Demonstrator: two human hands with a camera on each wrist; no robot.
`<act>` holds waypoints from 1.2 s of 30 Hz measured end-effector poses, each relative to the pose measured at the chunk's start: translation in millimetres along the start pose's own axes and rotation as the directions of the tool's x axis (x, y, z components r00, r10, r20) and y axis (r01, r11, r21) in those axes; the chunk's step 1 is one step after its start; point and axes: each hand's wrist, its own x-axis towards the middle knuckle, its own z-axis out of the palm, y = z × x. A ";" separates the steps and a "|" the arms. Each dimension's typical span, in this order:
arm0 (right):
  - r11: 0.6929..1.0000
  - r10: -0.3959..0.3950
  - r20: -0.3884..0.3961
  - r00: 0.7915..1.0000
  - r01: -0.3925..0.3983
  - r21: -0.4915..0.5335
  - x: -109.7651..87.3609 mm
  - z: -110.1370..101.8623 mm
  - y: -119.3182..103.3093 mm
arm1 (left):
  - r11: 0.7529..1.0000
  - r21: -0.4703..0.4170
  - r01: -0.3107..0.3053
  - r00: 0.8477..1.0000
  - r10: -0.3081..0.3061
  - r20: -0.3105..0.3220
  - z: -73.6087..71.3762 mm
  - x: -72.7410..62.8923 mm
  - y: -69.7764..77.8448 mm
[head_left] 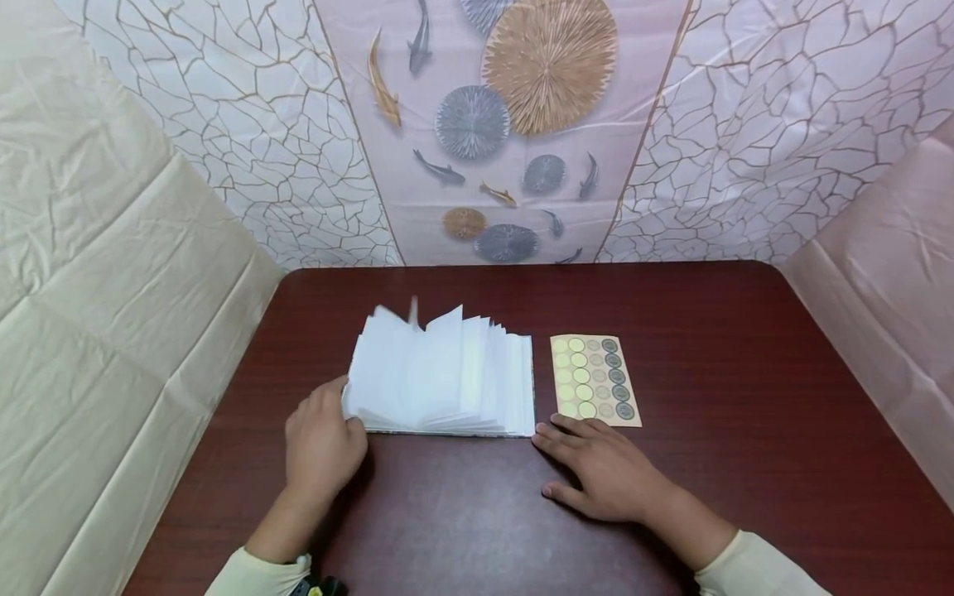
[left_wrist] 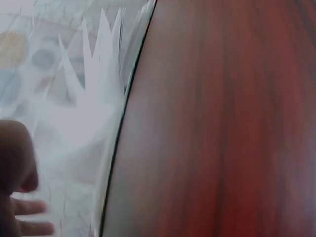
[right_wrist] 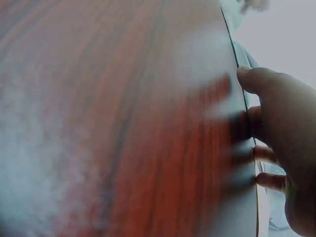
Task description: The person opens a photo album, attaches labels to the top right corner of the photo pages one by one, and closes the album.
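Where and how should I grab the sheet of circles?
Probably by its right edge, pinched from the right with a fingertip slid under: the sheet lies flat, nothing covers that edge, and the book sits close on its left.

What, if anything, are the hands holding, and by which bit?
The left hand is at the left edge of the notebook; whether it grips there can't be told. The outstretched right hand holds nothing.

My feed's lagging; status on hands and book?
Left hand at left edge of open book. Right hand by its near right corner. Pages fanned upward. Sticker sheet right of book.
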 end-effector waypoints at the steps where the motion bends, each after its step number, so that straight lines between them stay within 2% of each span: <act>1: 1.000 0.000 -0.002 1.000 0.000 0.002 0.5 -0.3 -0.2 | 0.998 -0.031 -0.055 0.997 0.053 -0.053 1.5 1.5 4.2; 4: 1.000 0.003 -0.007 1.000 -0.003 0.010 2.0 -1.2 -0.8 | 0.975 -0.093 -0.202 0.969 0.186 -0.160 6.7 6.1 19.1; 8: 1.000 0.005 -0.007 1.000 -0.005 0.018 3.1 -1.4 -1.6 | 0.933 -0.124 -0.339 0.934 0.318 -0.164 13.0 10.6 39.7; 11: 1.000 0.008 -0.006 1.000 -0.008 0.018 3.2 -0.9 -1.9 | 0.906 -0.134 -0.402 0.913 0.386 -0.129 17.5 12.2 52.3; 13: 1.000 0.010 -0.004 1.000 -0.010 0.017 3.4 -0.5 -2.2 | 0.889 -0.130 -0.439 0.896 0.424 -0.131 19.9 12.6 58.8; 18: 1.000 0.018 0.004 1.000 -0.018 0.017 4.5 -1.2 -3.6 | 0.861 -0.112 -0.496 0.866 0.484 -0.124 23.1 12.5 69.9; 22: 1.000 0.026 -0.001 1.000 -0.026 0.015 7.6 -3.1 -6.2 | 0.858 -0.089 -0.507 0.862 0.506 -0.028 25.8 11.9 74.0; 27: 1.000 0.018 -0.021 1.000 -0.017 0.015 17.3 -5.1 -13.0 | 0.876 -0.054 -0.479 0.870 0.482 0.105 31.8 9.6 76.4; 31: 1.000 0.010 -0.009 1.000 -0.010 0.012 23.0 -3.8 -17.1 | 0.883 -0.040 -0.467 0.872 0.468 0.144 39.2 8.9 76.5; 36: 1.000 0.003 0.018 1.000 -0.003 0.005 24.4 -0.4 -18.1 | 0.887 -0.022 -0.461 0.875 0.459 0.155 43.4 9.0 73.0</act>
